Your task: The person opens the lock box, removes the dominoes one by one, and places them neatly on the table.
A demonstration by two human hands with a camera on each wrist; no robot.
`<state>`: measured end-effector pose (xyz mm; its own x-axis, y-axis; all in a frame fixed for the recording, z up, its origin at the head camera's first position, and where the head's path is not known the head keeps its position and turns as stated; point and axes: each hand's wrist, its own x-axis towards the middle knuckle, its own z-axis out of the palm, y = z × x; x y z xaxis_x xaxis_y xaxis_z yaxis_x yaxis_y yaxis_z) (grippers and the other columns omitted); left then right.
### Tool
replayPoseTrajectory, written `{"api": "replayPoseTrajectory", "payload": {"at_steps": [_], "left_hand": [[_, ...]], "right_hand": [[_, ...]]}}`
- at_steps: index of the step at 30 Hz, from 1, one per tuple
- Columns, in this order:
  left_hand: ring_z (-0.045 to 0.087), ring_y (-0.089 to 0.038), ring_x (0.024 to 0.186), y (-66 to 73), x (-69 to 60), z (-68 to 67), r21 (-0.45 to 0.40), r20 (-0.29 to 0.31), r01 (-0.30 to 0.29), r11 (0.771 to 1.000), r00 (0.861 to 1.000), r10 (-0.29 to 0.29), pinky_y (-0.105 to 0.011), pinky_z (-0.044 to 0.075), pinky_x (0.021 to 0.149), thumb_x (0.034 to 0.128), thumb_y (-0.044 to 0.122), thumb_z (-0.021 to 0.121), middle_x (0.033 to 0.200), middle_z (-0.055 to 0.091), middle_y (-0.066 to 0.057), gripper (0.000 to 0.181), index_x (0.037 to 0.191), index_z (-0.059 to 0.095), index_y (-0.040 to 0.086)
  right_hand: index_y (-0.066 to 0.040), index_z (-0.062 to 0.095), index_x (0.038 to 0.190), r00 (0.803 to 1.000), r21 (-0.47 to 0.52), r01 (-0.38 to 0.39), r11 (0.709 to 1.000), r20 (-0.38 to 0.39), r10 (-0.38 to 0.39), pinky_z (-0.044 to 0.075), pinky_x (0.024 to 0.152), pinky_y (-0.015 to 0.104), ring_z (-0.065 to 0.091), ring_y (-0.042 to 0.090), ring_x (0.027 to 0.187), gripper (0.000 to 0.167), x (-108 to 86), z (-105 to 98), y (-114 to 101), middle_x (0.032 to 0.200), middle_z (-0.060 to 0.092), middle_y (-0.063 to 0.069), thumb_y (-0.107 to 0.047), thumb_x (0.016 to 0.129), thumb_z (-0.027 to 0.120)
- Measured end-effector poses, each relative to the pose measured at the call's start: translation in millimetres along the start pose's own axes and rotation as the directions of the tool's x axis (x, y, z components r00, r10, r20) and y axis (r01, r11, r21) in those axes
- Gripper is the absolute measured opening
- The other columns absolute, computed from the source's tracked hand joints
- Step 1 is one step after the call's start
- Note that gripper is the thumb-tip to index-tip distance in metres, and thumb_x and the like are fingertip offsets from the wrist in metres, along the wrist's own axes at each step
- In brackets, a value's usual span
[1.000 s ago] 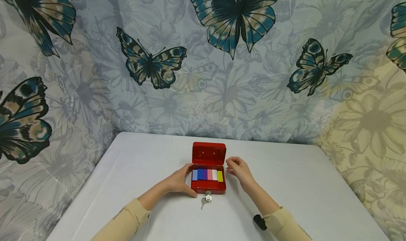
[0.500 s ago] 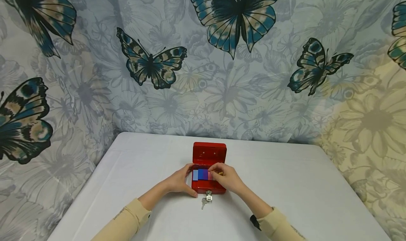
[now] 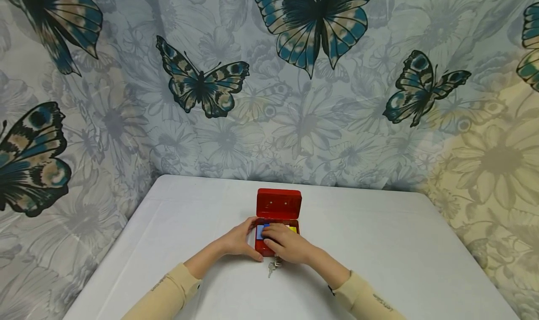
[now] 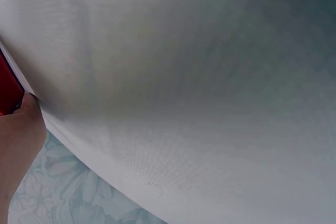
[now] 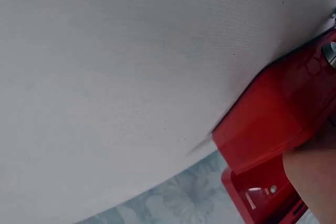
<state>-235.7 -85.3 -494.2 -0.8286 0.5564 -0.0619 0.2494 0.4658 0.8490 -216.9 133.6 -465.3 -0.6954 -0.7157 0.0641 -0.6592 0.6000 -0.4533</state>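
A small red metal cash box (image 3: pixel 279 204) stands on the table with its lid raised. My left hand (image 3: pixel 239 240) holds its left side, thumb at the front corner and fingers at the back; in the left wrist view that hand (image 4: pixel 21 140) borders the red wall. My right hand (image 3: pixel 290 244) lies over the coloured blocks inside, its fingertips near a blue block (image 3: pixel 266 225); their exact hold is hidden. A light blue block (image 3: pixel 259 232) shows at the left and a yellow block (image 3: pixel 293 229) at the right. In the right wrist view, the hand (image 5: pixel 315 174) overlaps the box (image 5: pixel 262 124).
A padlock (image 3: pixel 278 263) hangs at the box front, partly behind the right hand, with keys (image 3: pixel 271 268) on the cloth. White cloth covers the table (image 3: pixel 370 236). Behind it rises a butterfly-patterned wall (image 3: pixel 294 137).
From beside the box's right edge, my right hand has moved left over the blocks, first above the pink one, now at the blue one. My left hand stays on the box.
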Motion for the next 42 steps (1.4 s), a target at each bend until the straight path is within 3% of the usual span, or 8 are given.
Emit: {"api": "replayPoseTrajectory", "payload": {"at_steps": [3, 9, 31, 35, 42], "left_hand": [[0.038, -0.027, 0.137, -1.2, 0.7, 0.3, -0.013, -0.003, -0.016, 1.000, 1.000, 0.016, -0.042, 0.031, 0.113, 0.0658, 0.024, 0.092, 0.147, 0.041, -0.011, 0.104, 0.147, 0.029, 0.005], [0.038, -0.029, 0.137, -2.6, 1.3, 0.1, -0.019, -0.006, -0.017, 1.000, 1.000, 0.017, -0.043, 0.032, 0.113, 0.0648, 0.023, 0.092, 0.148, 0.041, -0.013, 0.105, 0.147, 0.029, 0.006], [0.041, -0.025, 0.134, -0.7, -1.1, 0.2, -0.002, -0.016, -0.033, 0.999, 0.999, 0.033, -0.042, 0.032, 0.113, 0.0659, 0.023, 0.091, 0.144, 0.044, -0.009, 0.100, 0.145, 0.031, 0.006], [0.041, -0.025, 0.134, -0.3, -1.2, 0.2, 0.006, -0.013, -0.028, 1.000, 1.000, 0.028, -0.042, 0.033, 0.113, 0.0665, 0.024, 0.091, 0.145, 0.044, -0.010, 0.101, 0.146, 0.030, 0.006], [0.041, -0.030, 0.134, 2.4, -2.0, -1.0, 0.016, -0.012, 0.006, 1.000, 1.000, -0.005, -0.043, 0.035, 0.111, 0.0663, 0.025, 0.091, 0.147, 0.041, -0.013, 0.105, 0.148, 0.028, 0.005]], "right_hand": [[-0.004, 0.055, 0.137, 0.999, -0.005, -0.013, 1.000, 0.040, 0.013, 0.028, 0.114, 0.050, 0.033, 0.032, 0.140, 0.045, 1.3, 2.1, -0.9, 0.144, 0.049, 0.011, -0.032, 0.105, 0.041], [-0.007, 0.056, 0.138, 0.998, -0.015, -0.026, 1.000, 0.052, 0.027, 0.026, 0.115, 0.050, 0.030, 0.031, 0.142, 0.049, 1.1, 4.5, -2.1, 0.146, 0.048, 0.007, -0.038, 0.105, 0.038], [-0.006, 0.059, 0.134, 0.997, -0.011, 0.000, 1.000, 0.081, 0.001, 0.030, 0.114, 0.046, 0.041, 0.027, 0.135, 0.048, -4.1, 5.7, -9.7, 0.141, 0.053, 0.008, -0.036, 0.106, 0.034], [-0.006, 0.062, 0.129, 0.999, -0.015, 0.010, 1.000, 0.042, -0.009, 0.035, 0.111, 0.044, 0.046, 0.025, 0.130, 0.044, -2.4, 5.4, -9.3, 0.135, 0.057, 0.007, -0.034, 0.105, 0.038], [-0.006, 0.065, 0.122, 0.996, -0.028, 0.017, 0.999, -0.084, -0.019, 0.046, 0.101, 0.041, 0.053, 0.023, 0.117, 0.029, 5.1, 3.4, -4.5, 0.122, 0.063, 0.005, -0.020, 0.097, 0.058]]}}
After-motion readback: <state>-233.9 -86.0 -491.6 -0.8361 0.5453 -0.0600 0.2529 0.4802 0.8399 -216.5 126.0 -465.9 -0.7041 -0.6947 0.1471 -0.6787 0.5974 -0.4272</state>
